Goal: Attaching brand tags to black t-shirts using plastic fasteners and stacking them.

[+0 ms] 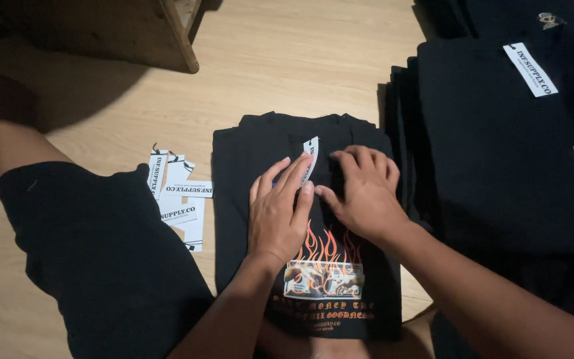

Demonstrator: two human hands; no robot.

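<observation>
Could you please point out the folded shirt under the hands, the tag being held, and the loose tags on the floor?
Folded shirt point(247, 153): head view, plain upper left.
Held tag point(311, 158): head view, white middle.
Loose tags point(181, 199): head view, pile's centre.

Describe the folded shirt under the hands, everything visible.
The shirt is black, looks like cotton, folded into a rectangle and lying flat on the pale wood floor. Its print shows orange flames above a boxed picture and orange lettering. Both hands rest on it: left hand, right hand. A white tag sits at its collar.

The hands point(320, 199) hide the folded shirt's point(247, 199) collar and its tag point(311, 154)
</observation>
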